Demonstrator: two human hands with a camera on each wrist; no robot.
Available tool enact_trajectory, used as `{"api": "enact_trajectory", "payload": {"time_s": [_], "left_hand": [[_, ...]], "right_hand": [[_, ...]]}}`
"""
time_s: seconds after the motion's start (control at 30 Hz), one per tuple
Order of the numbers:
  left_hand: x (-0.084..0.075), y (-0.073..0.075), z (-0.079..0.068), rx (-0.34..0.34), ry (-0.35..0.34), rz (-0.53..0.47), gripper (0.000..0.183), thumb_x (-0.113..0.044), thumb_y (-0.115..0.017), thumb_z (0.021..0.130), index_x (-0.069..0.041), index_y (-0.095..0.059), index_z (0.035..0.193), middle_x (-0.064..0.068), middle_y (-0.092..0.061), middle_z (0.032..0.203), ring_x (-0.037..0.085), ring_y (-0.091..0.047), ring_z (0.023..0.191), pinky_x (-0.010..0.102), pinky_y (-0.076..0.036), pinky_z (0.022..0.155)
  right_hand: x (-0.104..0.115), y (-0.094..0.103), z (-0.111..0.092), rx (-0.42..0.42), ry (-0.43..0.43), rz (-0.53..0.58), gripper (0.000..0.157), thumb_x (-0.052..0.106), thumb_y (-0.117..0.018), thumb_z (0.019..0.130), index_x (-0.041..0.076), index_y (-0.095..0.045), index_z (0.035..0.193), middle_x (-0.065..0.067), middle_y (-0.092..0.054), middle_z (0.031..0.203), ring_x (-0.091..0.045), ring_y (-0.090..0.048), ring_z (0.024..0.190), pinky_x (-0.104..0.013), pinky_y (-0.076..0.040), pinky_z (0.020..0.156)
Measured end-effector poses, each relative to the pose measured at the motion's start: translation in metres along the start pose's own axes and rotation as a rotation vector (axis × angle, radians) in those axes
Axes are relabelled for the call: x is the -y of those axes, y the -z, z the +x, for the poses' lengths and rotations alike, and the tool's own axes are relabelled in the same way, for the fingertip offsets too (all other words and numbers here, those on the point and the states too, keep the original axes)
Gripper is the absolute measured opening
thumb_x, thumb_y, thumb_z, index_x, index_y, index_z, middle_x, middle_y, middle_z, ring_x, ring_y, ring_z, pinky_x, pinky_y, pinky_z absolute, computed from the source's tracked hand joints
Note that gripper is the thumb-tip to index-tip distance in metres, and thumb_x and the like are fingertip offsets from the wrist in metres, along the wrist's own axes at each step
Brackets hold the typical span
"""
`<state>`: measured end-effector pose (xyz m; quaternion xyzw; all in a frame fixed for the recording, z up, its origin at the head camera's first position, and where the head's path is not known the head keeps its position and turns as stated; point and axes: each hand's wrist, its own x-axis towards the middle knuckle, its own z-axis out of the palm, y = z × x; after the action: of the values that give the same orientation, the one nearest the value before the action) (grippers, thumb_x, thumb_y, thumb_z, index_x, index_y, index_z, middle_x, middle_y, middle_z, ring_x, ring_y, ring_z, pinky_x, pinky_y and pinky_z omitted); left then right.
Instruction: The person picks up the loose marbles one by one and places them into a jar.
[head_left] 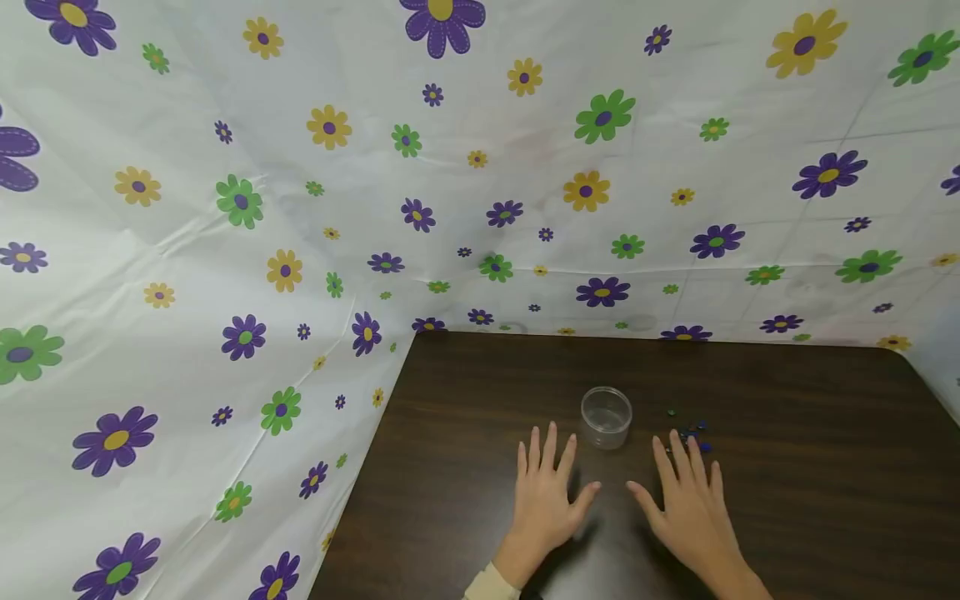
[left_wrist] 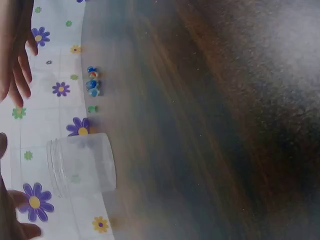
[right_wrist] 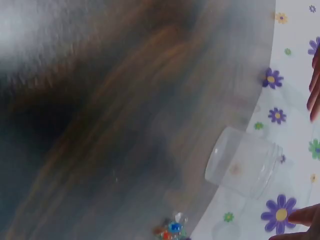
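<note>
A clear plastic jar (head_left: 606, 418) stands upright and open-topped on the dark table; its see-through wall (left_wrist: 82, 165) shows nothing inside in the left wrist view. Several small glass marbles (head_left: 705, 447), blue, green and reddish, lie loose to its right, partly hidden behind the right fingertips in the head view. My left hand (head_left: 542, 504) hovers palm down in front of the jar, a little to its left, fingers spread and holding nothing. Likewise spread and bare, my right hand (head_left: 688, 512) is nearest to the marbles, its fingertips overlapping them in the head view.
The dark wood-grain table (head_left: 480, 392) has a rounded far right corner. White sheeting (head_left: 450, 167) printed with purple, green and yellow flowers hangs behind the table and along its left side.
</note>
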<state>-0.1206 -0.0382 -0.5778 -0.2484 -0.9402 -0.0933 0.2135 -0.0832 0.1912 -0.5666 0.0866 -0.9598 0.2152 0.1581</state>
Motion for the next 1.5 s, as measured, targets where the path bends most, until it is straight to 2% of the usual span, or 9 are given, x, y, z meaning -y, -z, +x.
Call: {"api": "enact_trajectory", "payload": {"time_s": [0.3,0.4,0.5,0.67,0.8,0.93,1.07,1.23,1.5], "left_hand": [[0.014,-0.018,0.044,0.026,0.136,-0.581,0.083,-0.044,-0.063,0.103,-0.002,-0.023,0.163,0.019,-0.029,0.165,0.039,-0.033,0.150,0.054,-0.040,0.111],[0.017,-0.027,0.064,0.117,0.192,-0.636,0.095,-0.048,-0.071,0.097,-0.006,-0.018,0.165,0.015,-0.027,0.167,0.035,-0.034,0.150,0.052,-0.041,0.111],[0.015,-0.038,0.081,0.189,0.226,-0.674,0.104,-0.050,-0.076,0.092,-0.011,-0.015,0.166,0.009,-0.025,0.168,0.030,-0.036,0.149,0.048,-0.041,0.112],[0.007,-0.057,0.094,0.244,0.234,-0.709,0.109,-0.048,-0.083,0.087,-0.013,-0.017,0.166,0.005,-0.029,0.167,0.025,-0.039,0.147,0.041,-0.041,0.112],[0.002,-0.065,0.093,0.255,0.255,-0.707,0.107,-0.046,-0.083,0.087,-0.011,-0.019,0.165,0.005,-0.034,0.164,0.022,-0.044,0.144,0.039,-0.044,0.110],[0.002,-0.067,0.091,0.241,0.266,-0.726,0.104,-0.044,-0.082,0.089,-0.009,-0.021,0.165,0.004,-0.036,0.162,0.020,-0.045,0.142,0.037,-0.044,0.109],[0.003,-0.067,0.092,0.227,0.260,-0.742,0.101,-0.043,-0.080,0.090,-0.006,-0.022,0.164,0.005,-0.038,0.161,0.022,-0.047,0.141,0.037,-0.045,0.108],[0.005,-0.070,0.094,0.220,0.257,-0.753,0.096,-0.042,-0.080,0.091,-0.005,-0.027,0.162,0.004,-0.040,0.157,0.022,-0.050,0.138,0.036,-0.046,0.107],[0.006,-0.077,0.090,0.171,0.277,-0.779,0.089,-0.043,-0.082,0.089,-0.006,-0.038,0.157,0.000,-0.044,0.154,0.020,-0.052,0.135,0.035,-0.046,0.106]], "right_hand": [[-0.042,0.012,0.013,-0.284,0.042,0.042,0.053,0.005,-0.077,0.091,-0.020,-0.052,0.130,-0.042,-0.060,0.117,-0.061,-0.058,0.104,-0.071,-0.048,0.082],[-0.057,0.016,0.018,-0.338,-0.006,0.086,0.046,-0.010,-0.079,0.081,-0.021,-0.058,0.120,-0.039,-0.064,0.103,-0.055,-0.064,0.088,-0.061,-0.053,0.072],[-0.075,0.021,0.024,-0.341,-0.100,0.134,0.034,-0.013,-0.080,0.079,-0.017,-0.065,0.109,-0.033,-0.068,0.095,-0.047,-0.066,0.077,-0.034,-0.056,0.064],[-0.109,0.022,0.027,-0.307,-0.200,0.166,0.019,-0.010,-0.081,0.079,-0.010,-0.073,0.096,-0.027,-0.072,0.085,-0.019,-0.067,0.061,-0.003,-0.033,0.058],[-0.124,0.019,0.025,-0.282,-0.216,0.184,0.017,-0.009,-0.082,0.079,-0.008,-0.074,0.094,-0.024,-0.073,0.082,0.011,-0.051,0.062,-0.008,-0.034,0.056],[-0.128,0.015,0.028,-0.255,-0.242,0.193,0.015,-0.005,-0.082,0.082,-0.006,-0.075,0.095,-0.022,-0.074,0.084,0.015,-0.047,0.065,-0.010,-0.035,0.057],[-0.128,0.012,0.034,-0.227,-0.262,0.179,0.014,-0.003,-0.081,0.084,-0.006,-0.075,0.095,-0.021,-0.074,0.084,-0.002,-0.059,0.061,-0.013,-0.035,0.060],[-0.130,0.008,0.041,-0.130,-0.310,0.191,0.016,0.000,-0.077,0.088,-0.009,-0.072,0.101,-0.024,-0.073,0.087,-0.037,-0.068,0.072,-0.043,-0.044,0.076],[-0.133,0.002,0.046,-0.014,-0.334,0.226,0.020,0.001,-0.074,0.090,-0.012,-0.070,0.105,-0.024,-0.073,0.089,-0.043,-0.069,0.080,-0.059,-0.046,0.076]]}}
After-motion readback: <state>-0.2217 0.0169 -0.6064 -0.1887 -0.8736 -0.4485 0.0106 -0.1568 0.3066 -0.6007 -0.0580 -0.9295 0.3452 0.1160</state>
